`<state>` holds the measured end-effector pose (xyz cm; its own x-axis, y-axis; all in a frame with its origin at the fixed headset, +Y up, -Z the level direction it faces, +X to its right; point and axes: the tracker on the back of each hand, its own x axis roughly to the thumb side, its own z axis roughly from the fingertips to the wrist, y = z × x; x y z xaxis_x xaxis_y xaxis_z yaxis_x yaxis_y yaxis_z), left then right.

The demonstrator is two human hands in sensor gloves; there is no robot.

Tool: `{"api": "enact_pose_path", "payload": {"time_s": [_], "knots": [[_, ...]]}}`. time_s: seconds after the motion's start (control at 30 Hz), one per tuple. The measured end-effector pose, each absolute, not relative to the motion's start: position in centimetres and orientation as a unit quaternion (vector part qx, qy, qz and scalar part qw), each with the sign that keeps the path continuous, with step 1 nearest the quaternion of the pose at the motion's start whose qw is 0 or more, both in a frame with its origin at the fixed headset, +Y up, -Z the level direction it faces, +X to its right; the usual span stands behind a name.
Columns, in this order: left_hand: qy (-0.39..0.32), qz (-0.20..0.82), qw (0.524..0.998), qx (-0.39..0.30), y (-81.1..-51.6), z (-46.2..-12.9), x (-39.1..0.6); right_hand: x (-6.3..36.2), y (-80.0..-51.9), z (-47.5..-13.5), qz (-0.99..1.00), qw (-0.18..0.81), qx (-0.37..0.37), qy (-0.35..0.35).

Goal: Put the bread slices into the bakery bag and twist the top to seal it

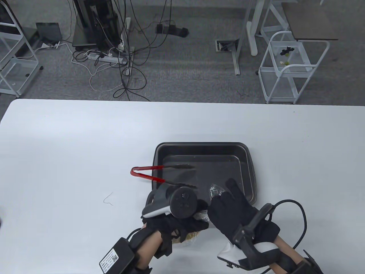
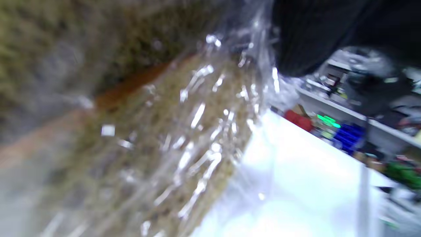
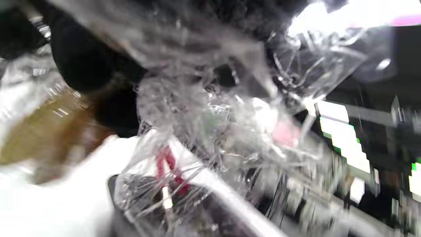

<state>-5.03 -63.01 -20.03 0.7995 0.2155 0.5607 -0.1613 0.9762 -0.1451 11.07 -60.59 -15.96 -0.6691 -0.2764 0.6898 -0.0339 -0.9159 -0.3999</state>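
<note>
The clear bakery bag sits at the table's front edge, between my two hands. Brown bread slices show through it under my left hand, whose gloved fingers wrap the bag's body. In the left wrist view the bread fills the frame behind shiny plastic. My right hand grips the crumpled top of the bag, with one finger pointing out over the tray. The right wrist view shows that bunched plastic top close up, blurred, with bread at the left.
A dark baking tray lies just beyond the hands. Red-handled tongs rest across its left rim. A thin wire tie lies on the white table to the left. Cables and carts stand on the floor past the far edge.
</note>
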Motion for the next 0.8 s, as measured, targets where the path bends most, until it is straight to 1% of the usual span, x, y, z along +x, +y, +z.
{"api": "enact_pose_path", "payload": {"time_s": [0.03,0.07,0.1,0.13,0.17,0.27,0.3,0.37,0.4,0.43,0.47,0.53,0.6,0.63,0.73,0.8], "knots": [[-0.293,0.082,0.953,0.0,-62.9,-19.2,-4.9,11.3,-60.4,-16.4,-0.905,0.032,-0.392,0.165],[-0.289,0.054,0.954,0.054,-62.9,-18.2,-4.6,11.6,-60.2,-17.0,-0.918,-0.022,-0.38,0.111],[-0.287,0.032,0.954,0.084,-62.9,-17.5,-4.3,11.9,-60.2,-17.3,-0.923,-0.056,-0.37,0.085],[-0.277,0.001,0.951,0.136,-63.2,-16.4,-4.0,12.2,-60.3,-17.9,-0.928,-0.104,-0.355,0.043],[-0.275,-0.019,0.947,0.168,-63.4,-15.8,-3.8,12.4,-60.4,-18.2,-0.929,-0.13,-0.347,0.02],[-0.245,-0.114,0.917,0.293,-64.9,-13.7,-2.9,13.0,-61.2,-19.1,-0.923,-0.221,-0.311,-0.046],[-0.235,-0.135,0.909,0.316,-65.3,-13.3,-2.7,13.1,-61.6,-19.3,-0.92,-0.246,-0.299,-0.067],[-0.212,-0.189,0.88,0.38,-66.5,-12.4,-2.4,13.5,-62.8,-19.9,-0.901,-0.32,-0.259,-0.133],[-0.204,-0.2,0.874,0.393,-66.8,-12.2,-2.3,13.7,-63.3,-20.1,-0.893,-0.346,-0.246,-0.152],[-0.195,-0.214,0.865,0.41,-67.2,-12.0,-2.2,13.9,-64.1,-20.4,-0.873,-0.392,-0.219,-0.193],[-0.189,-0.221,0.859,0.421,-67.5,-12.0,-2.1,14.1,-64.9,-20.6,-0.852,-0.43,-0.197,-0.226],[-0.196,-0.218,0.86,0.416,-67.8,-12.1,-2.2,14.4,-66.2,-20.8,-0.82,-0.479,-0.158,-0.272],[-0.21,-0.204,0.873,0.389,-67.8,-12.6,-2.3,14.5,-67.4,-20.8,-0.791,-0.515,-0.13,-0.302],[-0.216,-0.2,0.879,0.375,-67.8,-12.8,-2.4,14.5,-67.7,-20.9,-0.789,-0.519,-0.123,-0.305],[-0.24,-0.151,0.917,0.28,-67.4,-14.2,-2.8,14.5,-67.9,-20.8,-0.808,-0.491,-0.132,-0.298],[-0.243,-0.113,0.939,0.216,-67.2,-15.3,-3.5,14.5,-67.3,-20.5,-0.823,-0.458,-0.159,-0.294]]}}
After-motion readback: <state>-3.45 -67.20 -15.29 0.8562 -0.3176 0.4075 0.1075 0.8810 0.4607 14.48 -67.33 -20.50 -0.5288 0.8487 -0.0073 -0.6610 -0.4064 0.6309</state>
